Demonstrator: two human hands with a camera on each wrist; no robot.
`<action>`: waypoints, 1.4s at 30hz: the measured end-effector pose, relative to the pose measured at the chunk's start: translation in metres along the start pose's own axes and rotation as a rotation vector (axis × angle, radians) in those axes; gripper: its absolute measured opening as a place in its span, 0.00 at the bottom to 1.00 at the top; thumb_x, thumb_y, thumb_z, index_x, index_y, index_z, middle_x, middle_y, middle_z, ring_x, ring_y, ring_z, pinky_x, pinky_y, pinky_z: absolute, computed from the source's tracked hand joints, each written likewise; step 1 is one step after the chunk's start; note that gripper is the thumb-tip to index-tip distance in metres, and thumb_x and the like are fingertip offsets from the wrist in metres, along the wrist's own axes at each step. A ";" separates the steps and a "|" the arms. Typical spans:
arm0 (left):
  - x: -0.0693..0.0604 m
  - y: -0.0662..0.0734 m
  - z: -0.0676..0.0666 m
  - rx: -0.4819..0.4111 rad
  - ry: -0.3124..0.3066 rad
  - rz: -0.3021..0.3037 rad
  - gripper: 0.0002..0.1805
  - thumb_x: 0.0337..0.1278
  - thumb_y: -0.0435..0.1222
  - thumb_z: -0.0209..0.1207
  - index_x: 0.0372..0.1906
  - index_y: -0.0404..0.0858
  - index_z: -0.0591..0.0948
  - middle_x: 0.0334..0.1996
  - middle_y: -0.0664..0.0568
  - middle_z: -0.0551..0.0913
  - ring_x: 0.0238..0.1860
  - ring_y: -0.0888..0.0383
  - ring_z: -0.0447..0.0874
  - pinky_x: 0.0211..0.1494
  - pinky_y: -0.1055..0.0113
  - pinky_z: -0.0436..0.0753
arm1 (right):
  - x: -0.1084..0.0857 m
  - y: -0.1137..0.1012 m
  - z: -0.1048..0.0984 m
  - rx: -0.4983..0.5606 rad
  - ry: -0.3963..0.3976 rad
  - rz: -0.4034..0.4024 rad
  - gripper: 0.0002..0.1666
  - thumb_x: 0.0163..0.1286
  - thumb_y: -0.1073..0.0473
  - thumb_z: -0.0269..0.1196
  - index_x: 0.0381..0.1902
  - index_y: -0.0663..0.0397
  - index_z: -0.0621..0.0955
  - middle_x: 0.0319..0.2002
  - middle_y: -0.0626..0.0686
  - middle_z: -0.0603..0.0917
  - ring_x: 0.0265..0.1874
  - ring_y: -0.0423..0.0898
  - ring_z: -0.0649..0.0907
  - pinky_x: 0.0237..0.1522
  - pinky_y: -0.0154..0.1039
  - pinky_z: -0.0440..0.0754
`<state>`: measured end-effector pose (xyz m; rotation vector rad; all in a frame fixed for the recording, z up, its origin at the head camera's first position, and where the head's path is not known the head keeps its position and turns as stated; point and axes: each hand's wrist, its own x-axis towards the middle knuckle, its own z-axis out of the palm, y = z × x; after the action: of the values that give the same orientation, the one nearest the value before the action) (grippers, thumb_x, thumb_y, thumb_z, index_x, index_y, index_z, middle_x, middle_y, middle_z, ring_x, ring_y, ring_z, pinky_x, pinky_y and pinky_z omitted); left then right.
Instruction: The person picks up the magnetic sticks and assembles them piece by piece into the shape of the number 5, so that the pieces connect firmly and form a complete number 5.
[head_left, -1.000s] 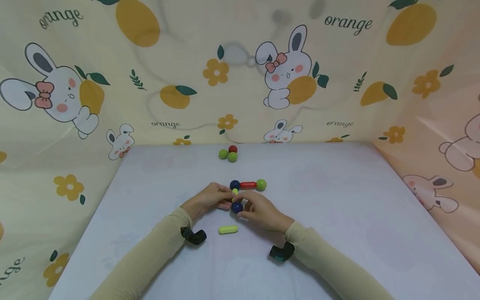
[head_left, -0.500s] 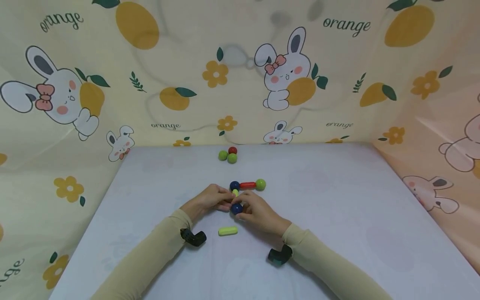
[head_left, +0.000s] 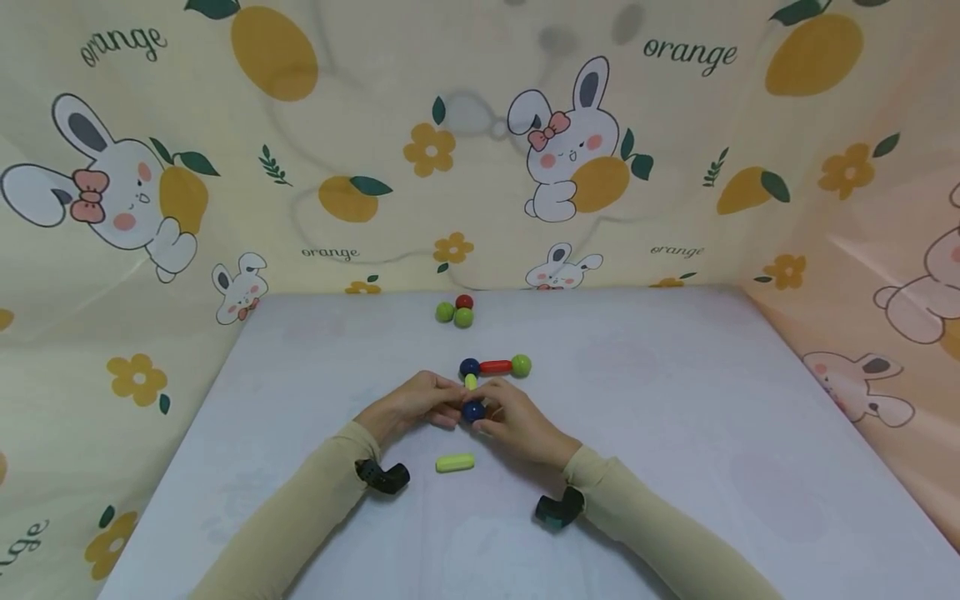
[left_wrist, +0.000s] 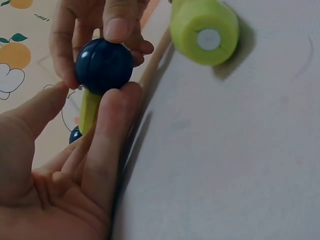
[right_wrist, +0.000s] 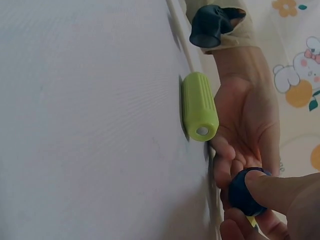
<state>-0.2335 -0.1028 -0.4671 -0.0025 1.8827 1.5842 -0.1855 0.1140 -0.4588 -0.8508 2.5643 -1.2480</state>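
Note:
In the head view my right hand (head_left: 525,422) pinches a dark blue ball (head_left: 473,411), its thumb on the ball in the right wrist view. My left hand (head_left: 414,404) holds the yellow-green stick (left_wrist: 89,111) behind that ball, a fingertip close under the ball in the left wrist view. The stick's far end (head_left: 471,382) meets a second blue ball (head_left: 469,367). From there a red stick (head_left: 496,367) runs right to a green ball (head_left: 521,365). The fingers hide much of the yellow-green stick.
A loose yellow-green stick (head_left: 455,462) lies on the white tabletop (head_left: 675,400) nearer me; its end shows a silvery disc (right_wrist: 202,131). Two green balls (head_left: 463,317) and a red ball (head_left: 464,302) sit together at the back, before the printed cloth (head_left: 375,125).
The joined balls and sticks have shifted slightly away from me, with both hands still around the near blue ball and its stick. The loose stick lies where it was.

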 end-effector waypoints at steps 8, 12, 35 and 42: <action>-0.006 0.001 -0.007 -0.010 -0.153 0.062 0.22 0.71 0.34 0.58 0.64 0.28 0.76 0.54 0.38 0.86 0.40 0.59 0.90 0.42 0.71 0.87 | 0.003 0.003 -0.003 0.054 -0.007 -0.002 0.26 0.70 0.68 0.64 0.66 0.52 0.77 0.60 0.55 0.77 0.49 0.46 0.83 0.55 0.40 0.84; -0.006 0.002 -0.007 -0.017 -0.164 0.074 0.24 0.69 0.33 0.59 0.66 0.27 0.74 0.59 0.35 0.83 0.43 0.58 0.90 0.45 0.70 0.87 | 0.004 0.002 -0.007 0.097 -0.014 0.018 0.27 0.71 0.67 0.63 0.67 0.53 0.75 0.65 0.56 0.75 0.51 0.49 0.84 0.58 0.43 0.83; -0.005 0.000 -0.005 -0.098 -0.107 0.116 0.23 0.69 0.30 0.59 0.62 0.42 0.62 0.42 0.46 0.89 0.39 0.56 0.89 0.41 0.67 0.87 | 0.010 0.014 -0.055 0.144 0.052 0.025 0.29 0.73 0.68 0.60 0.71 0.56 0.72 0.64 0.63 0.80 0.52 0.59 0.86 0.58 0.55 0.82; -0.002 -0.003 -0.008 -0.047 -0.159 0.163 0.24 0.70 0.32 0.59 0.64 0.43 0.64 0.47 0.47 0.88 0.41 0.56 0.89 0.40 0.65 0.87 | 0.010 0.018 -0.064 0.160 0.074 0.036 0.27 0.73 0.67 0.61 0.69 0.59 0.73 0.61 0.68 0.80 0.54 0.61 0.85 0.58 0.55 0.83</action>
<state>-0.2342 -0.1111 -0.4679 0.2549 1.7590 1.6842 -0.2253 0.1602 -0.4307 -0.7356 2.4814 -1.4763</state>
